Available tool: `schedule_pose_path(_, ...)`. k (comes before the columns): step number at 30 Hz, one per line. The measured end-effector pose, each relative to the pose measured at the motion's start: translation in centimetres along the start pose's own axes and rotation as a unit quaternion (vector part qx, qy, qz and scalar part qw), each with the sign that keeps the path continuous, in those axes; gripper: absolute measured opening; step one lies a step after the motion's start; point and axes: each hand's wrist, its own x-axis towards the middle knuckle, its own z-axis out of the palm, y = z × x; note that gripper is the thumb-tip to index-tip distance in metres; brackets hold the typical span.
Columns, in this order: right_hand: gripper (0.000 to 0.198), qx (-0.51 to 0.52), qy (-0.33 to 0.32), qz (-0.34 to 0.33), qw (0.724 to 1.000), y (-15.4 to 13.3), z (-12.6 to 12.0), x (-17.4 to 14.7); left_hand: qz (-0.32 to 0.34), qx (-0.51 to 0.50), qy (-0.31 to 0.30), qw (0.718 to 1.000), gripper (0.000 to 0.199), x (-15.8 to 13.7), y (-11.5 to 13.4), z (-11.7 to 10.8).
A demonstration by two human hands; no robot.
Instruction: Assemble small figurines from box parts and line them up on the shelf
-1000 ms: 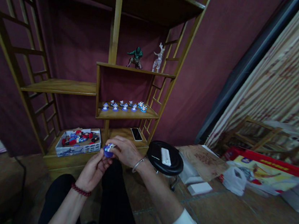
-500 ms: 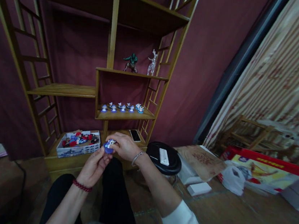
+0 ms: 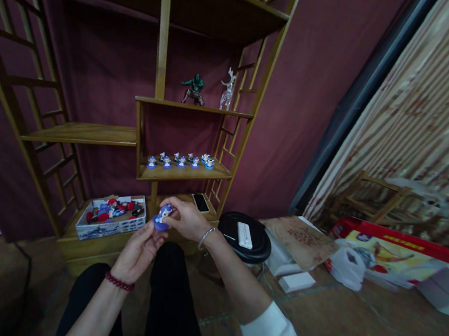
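Note:
A small purple-and-white figurine [image 3: 162,218] on a round purple base is held between my two hands, above my knees. My left hand [image 3: 143,245] pinches the base from below with thumb and fingers. From the right, my right hand [image 3: 187,219] grips the figurine's upper part. Beyond them, several similar figurines [image 3: 167,162] stand in two rows on the small lower shelf [image 3: 185,174]; those at its right end look bluer. To the left of my hands, an open box [image 3: 111,225] holds several red, blue and black toy pieces, its contents jumbled.
On the shelf above stand a green figure [image 3: 194,89] and a clear deer ornament [image 3: 228,89]. A phone [image 3: 200,202] lies at the unit's base. To the right are a black stool [image 3: 224,236] bearing a white object, a white box [image 3: 296,282] and a plastic bag [image 3: 346,266].
The figurine has turned in my fingers, so more of its body shows upright above the base. Both hands stay on it. The view has shifted slightly.

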Motion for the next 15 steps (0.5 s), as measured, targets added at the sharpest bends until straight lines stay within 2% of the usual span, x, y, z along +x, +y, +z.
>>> schedule_pose_path(6, 0.027, 0.024, -0.014, 0.011, 1.000, 0.8, -0.4, 0.9, -0.011, -0.007, 0.002, 1.000, 0.013, 1.0, 0.1, 0.0)
schedule_pose_path(15, 0.027, -0.026, 0.002, -0.004, 1.000, 1.7, 0.1, 1.7, -0.012, -0.011, 0.014, 1.000, 0.018, 2.5, 0.0, -0.7)
